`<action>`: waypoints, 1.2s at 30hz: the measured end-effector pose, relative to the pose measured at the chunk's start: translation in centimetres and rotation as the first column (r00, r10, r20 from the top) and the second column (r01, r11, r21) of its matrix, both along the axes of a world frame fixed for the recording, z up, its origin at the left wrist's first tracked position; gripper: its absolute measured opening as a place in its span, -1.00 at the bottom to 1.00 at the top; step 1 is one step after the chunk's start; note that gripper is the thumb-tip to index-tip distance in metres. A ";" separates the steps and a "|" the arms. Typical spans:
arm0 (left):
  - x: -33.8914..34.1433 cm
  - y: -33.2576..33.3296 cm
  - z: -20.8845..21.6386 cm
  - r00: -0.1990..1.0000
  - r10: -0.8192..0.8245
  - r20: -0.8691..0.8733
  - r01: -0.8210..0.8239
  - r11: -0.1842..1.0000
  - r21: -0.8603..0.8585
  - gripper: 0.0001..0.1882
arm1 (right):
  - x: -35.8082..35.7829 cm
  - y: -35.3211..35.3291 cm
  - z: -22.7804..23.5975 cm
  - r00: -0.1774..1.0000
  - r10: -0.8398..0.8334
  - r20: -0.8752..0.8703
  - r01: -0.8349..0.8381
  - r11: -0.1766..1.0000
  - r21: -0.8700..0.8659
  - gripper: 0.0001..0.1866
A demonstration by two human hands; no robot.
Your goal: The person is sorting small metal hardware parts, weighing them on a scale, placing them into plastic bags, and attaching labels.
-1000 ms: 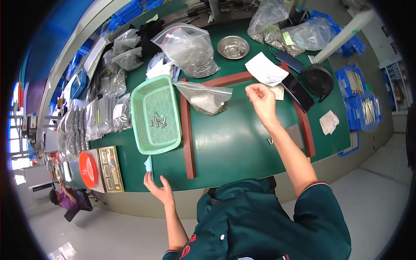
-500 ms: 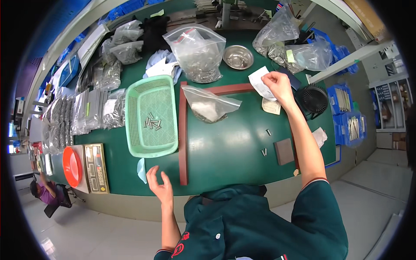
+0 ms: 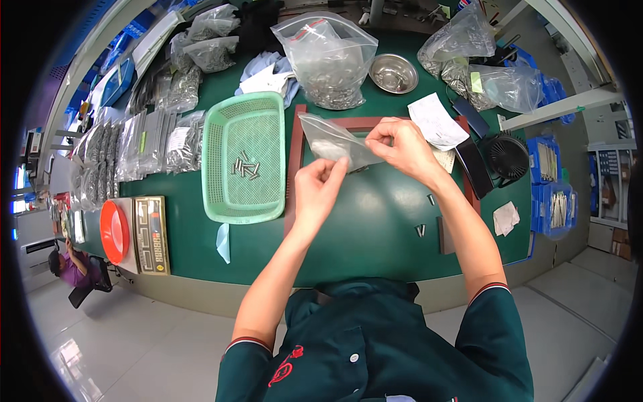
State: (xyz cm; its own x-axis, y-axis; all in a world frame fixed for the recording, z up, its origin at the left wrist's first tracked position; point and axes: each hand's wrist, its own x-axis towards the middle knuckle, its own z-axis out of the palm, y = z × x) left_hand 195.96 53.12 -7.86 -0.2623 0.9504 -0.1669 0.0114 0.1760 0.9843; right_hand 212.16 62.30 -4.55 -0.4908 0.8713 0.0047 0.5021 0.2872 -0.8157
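A clear zip bag (image 3: 327,134) with pale contents lies inside the corner of a dark red frame (image 3: 295,161) on the green table. At its near edge, my left hand (image 3: 318,191) is closed in a pinch on the plastic. My right hand (image 3: 405,153) pinches the bag's right end, thumb and forefinger together. My fingers partly cover the bag's lower side. Left of the frame is a green mesh basket (image 3: 209,174) holding several short metal pins (image 3: 246,166). A few loose pins (image 3: 420,230) lie nearer me, right of the hands.
A large bag of metal parts (image 3: 331,74) and a steel bowl (image 3: 394,74) stand behind the frame. Papers (image 3: 437,120), a dark flat slab (image 3: 474,167) and a black fan (image 3: 507,157) are at right. Packed bags, a red-orange dish (image 3: 114,232) and a boxed item (image 3: 151,234) line the left.
My right hand has come from the white paper to the zip bag. My left hand, open near the front edge before, has moved up and right and closed on the bag.
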 end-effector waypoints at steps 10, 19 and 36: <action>-0.5 2.1 -0.2 0.994 -0.064 0.091 0.081 0.979 -0.190 -0.61 | 0.0 -1.5 -1.0 0.997 0.013 -0.075 -0.034 0.959 -0.282 -0.90; -0.6 1.8 -1.4 0.966 -0.048 0.255 0.047 0.999 0.008 -0.79 | -0.8 -0.7 -1.5 0.977 -0.156 -0.148 0.086 0.914 -0.396 -0.88; 0.1 -2.2 -0.5 0.968 0.054 0.243 -0.044 0.998 -0.046 -0.73 | -0.6 -1.5 -2.3 0.820 -0.470 -0.329 0.375 0.873 -0.313 -0.86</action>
